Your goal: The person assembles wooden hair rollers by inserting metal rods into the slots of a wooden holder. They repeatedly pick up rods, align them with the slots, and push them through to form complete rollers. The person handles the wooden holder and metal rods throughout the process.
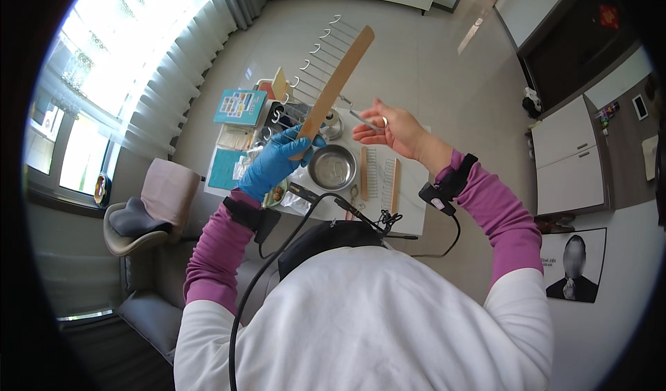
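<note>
White top [361, 308], purple sleeves [485, 214], black wrist straps [459, 176], black cable [277, 251], blue glove [262, 174] on left hand [272, 160].

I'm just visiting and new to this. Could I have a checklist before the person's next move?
1. Wooden strip held: ok, in the left hand.
2. Metal hook firmly gripped: cannot tell; it shows across the right hand's fingers.
3. Both hands gloved: not ok, only the left.
4. Steel bowl upright on the table: ok.
5. Black cable tidy: not ok, bunched at the near edge.
</note>
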The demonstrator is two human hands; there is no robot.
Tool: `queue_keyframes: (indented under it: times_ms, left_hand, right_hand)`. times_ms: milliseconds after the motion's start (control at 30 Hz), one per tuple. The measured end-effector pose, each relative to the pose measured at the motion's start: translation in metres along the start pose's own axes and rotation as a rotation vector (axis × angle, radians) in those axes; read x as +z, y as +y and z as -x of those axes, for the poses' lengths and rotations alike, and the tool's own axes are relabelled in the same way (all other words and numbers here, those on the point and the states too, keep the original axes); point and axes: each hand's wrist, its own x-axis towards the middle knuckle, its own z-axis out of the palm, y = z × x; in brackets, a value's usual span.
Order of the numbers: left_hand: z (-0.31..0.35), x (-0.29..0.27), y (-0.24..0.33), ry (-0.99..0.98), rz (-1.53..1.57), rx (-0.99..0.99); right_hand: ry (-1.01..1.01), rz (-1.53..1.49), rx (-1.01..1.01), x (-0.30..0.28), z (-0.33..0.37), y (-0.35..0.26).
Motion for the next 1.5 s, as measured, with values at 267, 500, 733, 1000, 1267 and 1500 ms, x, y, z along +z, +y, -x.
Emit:
queue_keyframes:
  times_ms: [267, 500, 733, 1000, 1267, 1500]
  left_hand:
    - [0.0, 0.005, 0.0, 0.046, -0.015, -0.027]
    - [0.002, 0.011, 0.002, 0.032, -0.005, -0.054]
    - [-0.001, 0.008, 0.004, -0.011, 0.067, -0.092]
    - [0.007, -0.001, 0.002, -0.039, -0.107, -0.067]
    - [0.002, 0.01, 0.007, 0.048, -0.117, -0.047]
    - [-0.003, 0.008, 0.007, 0.05, -0.006, -0.02]
  right_hand:
    - [0.256, 1.495, -1.002, -0.001, 0.006, 0.013]
    - [0.271, 1.458, -1.123, 0.005, 0.003, 0.016]
    - [0.245, 1.081, -0.98, 0.017, 0.001, 0.014]
    - [-0.203, -0.192, -0.034, 0.001, -0.004, -0.004]
    - [-0.062, 0.196, -0.071, -0.001, -0.013, -0.003]
    - [0.339, 1.388, -1.085, 0.011, 0.004, 0.013]
